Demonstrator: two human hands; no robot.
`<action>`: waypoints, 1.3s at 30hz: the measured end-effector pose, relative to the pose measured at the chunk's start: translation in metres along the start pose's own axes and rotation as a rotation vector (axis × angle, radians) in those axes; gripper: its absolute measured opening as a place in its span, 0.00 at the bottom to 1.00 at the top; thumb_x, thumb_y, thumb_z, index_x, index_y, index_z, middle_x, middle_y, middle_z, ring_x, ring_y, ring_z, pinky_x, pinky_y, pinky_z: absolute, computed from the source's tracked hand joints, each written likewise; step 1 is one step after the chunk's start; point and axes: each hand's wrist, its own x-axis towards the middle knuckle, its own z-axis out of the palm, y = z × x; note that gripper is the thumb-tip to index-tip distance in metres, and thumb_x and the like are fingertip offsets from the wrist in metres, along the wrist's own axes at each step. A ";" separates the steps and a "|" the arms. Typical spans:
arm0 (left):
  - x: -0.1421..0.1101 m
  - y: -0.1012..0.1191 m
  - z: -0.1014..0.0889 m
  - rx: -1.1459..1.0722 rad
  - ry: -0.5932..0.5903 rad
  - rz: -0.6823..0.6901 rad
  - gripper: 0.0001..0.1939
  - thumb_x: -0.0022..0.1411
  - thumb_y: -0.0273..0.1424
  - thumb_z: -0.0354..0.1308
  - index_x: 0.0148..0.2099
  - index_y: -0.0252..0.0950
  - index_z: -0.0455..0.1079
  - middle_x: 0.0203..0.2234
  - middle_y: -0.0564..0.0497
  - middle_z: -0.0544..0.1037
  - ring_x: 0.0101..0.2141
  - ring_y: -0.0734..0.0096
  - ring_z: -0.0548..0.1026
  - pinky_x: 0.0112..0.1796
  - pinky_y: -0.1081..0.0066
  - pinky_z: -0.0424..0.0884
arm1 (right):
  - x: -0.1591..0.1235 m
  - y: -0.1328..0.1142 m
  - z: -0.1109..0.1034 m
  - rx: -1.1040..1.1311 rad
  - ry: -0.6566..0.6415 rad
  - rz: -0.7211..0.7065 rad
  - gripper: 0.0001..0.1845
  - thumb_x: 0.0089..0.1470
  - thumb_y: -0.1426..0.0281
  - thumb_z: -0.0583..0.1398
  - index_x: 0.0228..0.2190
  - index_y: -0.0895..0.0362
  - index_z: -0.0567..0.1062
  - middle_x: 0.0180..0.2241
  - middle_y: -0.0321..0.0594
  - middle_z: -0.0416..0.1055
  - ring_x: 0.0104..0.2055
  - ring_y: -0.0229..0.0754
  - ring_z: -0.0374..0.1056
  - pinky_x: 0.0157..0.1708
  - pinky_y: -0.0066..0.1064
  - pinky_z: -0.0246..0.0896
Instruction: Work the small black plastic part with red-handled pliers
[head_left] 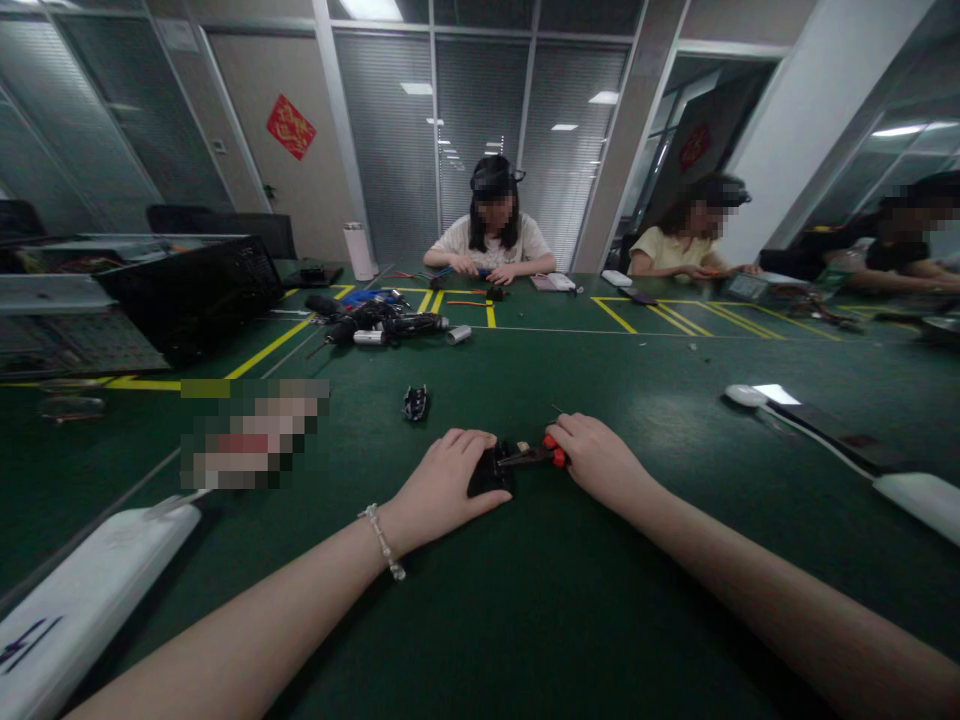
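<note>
On the green table, my left hand [450, 478] grips a small black plastic part [489, 478], fingers on its far side and thumb along its near edge. My right hand [596, 455] is closed round the red handles of a pair of pliers [534, 457]. The pliers' narrow jaws point left and reach the black part; whether they pinch anything there is too small to tell. A little beyond my left hand lies another black piece [415, 402] with an open, ribbed inside.
A pile of black cables and tools [382, 322] lies farther back. At left are a computer case [187, 300] and a white power strip [112, 590]; at right, another white device [922, 505] with a cable. Several people sit across the table, near a white bottle [360, 252].
</note>
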 end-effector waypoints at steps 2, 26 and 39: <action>0.000 0.000 0.000 0.003 0.006 0.005 0.28 0.53 0.47 0.53 0.52 0.38 0.57 0.48 0.48 0.65 0.48 0.59 0.61 0.46 0.61 0.61 | 0.000 0.000 0.001 -0.002 0.004 -0.006 0.17 0.41 0.83 0.54 0.36 0.61 0.70 0.36 0.45 0.68 0.37 0.44 0.63 0.38 0.36 0.59; 0.000 0.000 0.000 -0.008 -0.003 -0.001 0.29 0.54 0.48 0.52 0.53 0.38 0.56 0.49 0.48 0.64 0.48 0.59 0.61 0.46 0.60 0.61 | 0.000 0.000 0.000 0.009 0.036 -0.012 0.16 0.42 0.83 0.53 0.35 0.61 0.71 0.35 0.45 0.68 0.36 0.43 0.64 0.37 0.36 0.60; 0.000 0.000 0.001 0.000 0.006 0.007 0.28 0.53 0.47 0.53 0.52 0.38 0.56 0.49 0.48 0.65 0.48 0.60 0.61 0.47 0.61 0.61 | 0.000 -0.002 -0.002 -0.016 0.007 0.007 0.16 0.42 0.82 0.53 0.36 0.61 0.71 0.36 0.46 0.69 0.36 0.44 0.64 0.37 0.36 0.61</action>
